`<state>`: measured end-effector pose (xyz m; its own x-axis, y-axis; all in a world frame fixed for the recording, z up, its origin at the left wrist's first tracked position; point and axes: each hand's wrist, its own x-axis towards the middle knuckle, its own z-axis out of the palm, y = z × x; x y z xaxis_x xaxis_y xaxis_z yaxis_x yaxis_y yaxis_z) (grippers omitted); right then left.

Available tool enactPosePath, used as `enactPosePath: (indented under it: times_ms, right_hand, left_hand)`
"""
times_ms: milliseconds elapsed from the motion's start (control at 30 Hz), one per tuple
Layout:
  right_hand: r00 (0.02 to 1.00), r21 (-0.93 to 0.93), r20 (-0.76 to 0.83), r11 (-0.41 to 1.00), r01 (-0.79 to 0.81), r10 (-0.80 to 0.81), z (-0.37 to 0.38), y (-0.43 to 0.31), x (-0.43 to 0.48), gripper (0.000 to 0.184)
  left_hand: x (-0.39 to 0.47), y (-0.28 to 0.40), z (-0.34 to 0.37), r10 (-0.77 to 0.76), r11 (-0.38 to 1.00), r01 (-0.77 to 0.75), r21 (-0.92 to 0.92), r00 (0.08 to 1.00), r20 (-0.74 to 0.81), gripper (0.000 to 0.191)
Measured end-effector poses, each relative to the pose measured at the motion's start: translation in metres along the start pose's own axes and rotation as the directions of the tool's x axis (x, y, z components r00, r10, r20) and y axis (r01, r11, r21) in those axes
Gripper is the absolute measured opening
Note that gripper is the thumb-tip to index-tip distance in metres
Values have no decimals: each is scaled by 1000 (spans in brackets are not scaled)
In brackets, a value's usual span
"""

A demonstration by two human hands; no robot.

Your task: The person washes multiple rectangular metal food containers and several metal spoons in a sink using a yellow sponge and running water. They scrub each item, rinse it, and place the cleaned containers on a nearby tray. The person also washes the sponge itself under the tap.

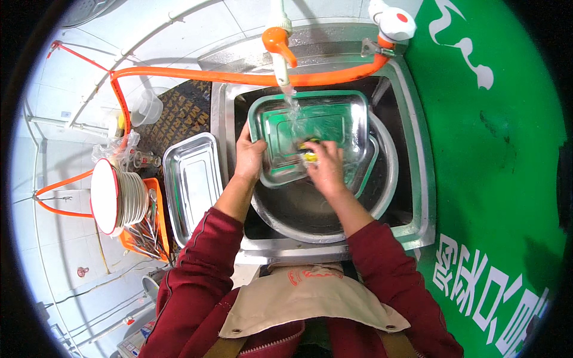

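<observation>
My left hand (250, 156) grips the left rim of a rectangular stainless steel tray (322, 134), which is tilted over the sink. My right hand (329, 170), slightly blurred, holds a yellow and black scrubber (309, 150) against the inside of the tray. Water runs from a white tap with an orange lever (280, 49) into the tray. Below it sits a large round metal basin (286, 223) holding water. Another tray's edge (369, 172) shows in the basin, mostly hidden by the upper tray.
A steel sink (423, 188) surrounds the basin. On the left counter lie another steel tray (194, 188), stacked plates (105, 197), an orange basket (165, 223) of utensils and a clear plastic tub (147, 107). An orange hose (201, 75) crosses behind; a green panel (483, 179) bearing writing borders the right.
</observation>
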<state>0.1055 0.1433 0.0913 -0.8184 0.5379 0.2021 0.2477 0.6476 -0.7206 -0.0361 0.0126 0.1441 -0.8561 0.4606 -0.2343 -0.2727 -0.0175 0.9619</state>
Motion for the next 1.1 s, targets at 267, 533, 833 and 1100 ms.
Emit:
enactPosePath:
  times_ms: [267, 533, 833, 1100]
  right_hand:
    - [917, 804, -71, 567, -180, 392, -129, 6, -7, 39]
    - [755, 908, 75, 269, -322, 651, -215, 69, -23, 39]
    - [706, 871, 356, 57, -488, 612, -156, 105, -68, 43]
    - [748, 912, 395, -131, -389, 534, -155, 75, -51, 46]
  left_hand:
    - [45, -37, 12, -68, 993, 69, -95, 998, 17, 28]
    - [70, -24, 46, -269, 917, 203, 342, 951, 156, 37]
    - [32, 70, -47, 101, 638, -165, 753, 986, 130, 47]
    - [-40, 93, -41, 306, 435, -372, 820, 918, 254, 47]
